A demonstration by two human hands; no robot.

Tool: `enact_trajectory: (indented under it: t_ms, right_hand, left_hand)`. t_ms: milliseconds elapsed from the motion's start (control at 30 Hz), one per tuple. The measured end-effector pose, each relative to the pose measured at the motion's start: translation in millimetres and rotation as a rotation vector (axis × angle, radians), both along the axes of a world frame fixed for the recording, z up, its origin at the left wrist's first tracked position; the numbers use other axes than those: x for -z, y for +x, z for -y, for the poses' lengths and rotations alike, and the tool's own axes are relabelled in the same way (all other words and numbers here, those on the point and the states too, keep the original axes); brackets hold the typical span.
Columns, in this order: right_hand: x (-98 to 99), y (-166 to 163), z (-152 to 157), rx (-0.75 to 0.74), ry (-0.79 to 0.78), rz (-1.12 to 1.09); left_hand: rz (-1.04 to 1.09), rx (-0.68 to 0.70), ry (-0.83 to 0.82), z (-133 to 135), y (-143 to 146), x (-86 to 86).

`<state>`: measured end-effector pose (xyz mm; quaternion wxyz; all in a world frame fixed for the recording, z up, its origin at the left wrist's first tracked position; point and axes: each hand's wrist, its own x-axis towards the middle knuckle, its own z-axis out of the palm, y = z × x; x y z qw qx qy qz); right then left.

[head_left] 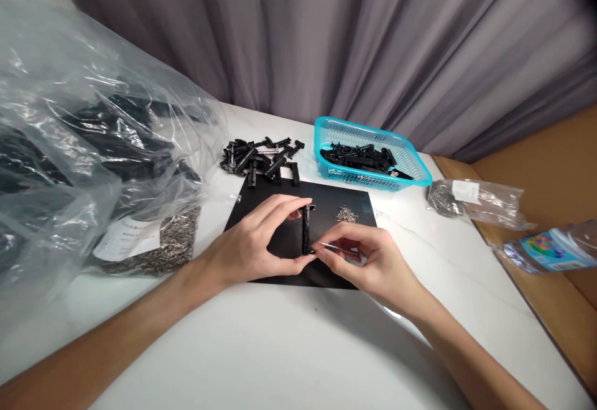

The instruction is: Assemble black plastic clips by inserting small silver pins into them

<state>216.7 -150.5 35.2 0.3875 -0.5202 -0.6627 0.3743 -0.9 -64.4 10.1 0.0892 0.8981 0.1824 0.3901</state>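
My left hand [261, 242] grips a narrow black plastic part [306, 229] by its two ends, thumb below and fingers above, so that it stands upright in the view. My right hand [359, 251] pinches a thin metal tool, perhaps tweezers [338, 248], whose tip meets the lower end of the part. Whether a small piece sits at that tip is too fine to tell. Beneath both hands lies a black mat [284, 279]. A small heap of shiny metal pieces [346, 213] rests on it, just beyond my right hand.
Similar black parts [261, 158] are piled behind the mat. A blue basket [373, 125] holds more. Large clear bags [93, 80] and a bag of metal pieces [172, 242] stand left. On the right are another small bag [452, 198] and a plastic bottle [550, 249].
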Motion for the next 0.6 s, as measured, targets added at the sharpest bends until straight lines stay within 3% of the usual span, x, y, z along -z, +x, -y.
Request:
enact_trajectory:
  t_ms: [333, 500, 600]
  right_hand:
    - [7.3, -4, 2, 0.077, 0.073, -0.050]
    - [0.1, -10, 8, 0.061, 0.236, 0.089]
    - [-1.8, -11, 10, 0.017, 0.242, 0.160]
  left_hand:
    - [0.011, 0.025, 0.013, -1, 0, -2.8]
    - [0.007, 0.025, 0.005, -2, -2, -2.4]
    - [0.015, 0.035, 0.004, -3, -2, -2.1]
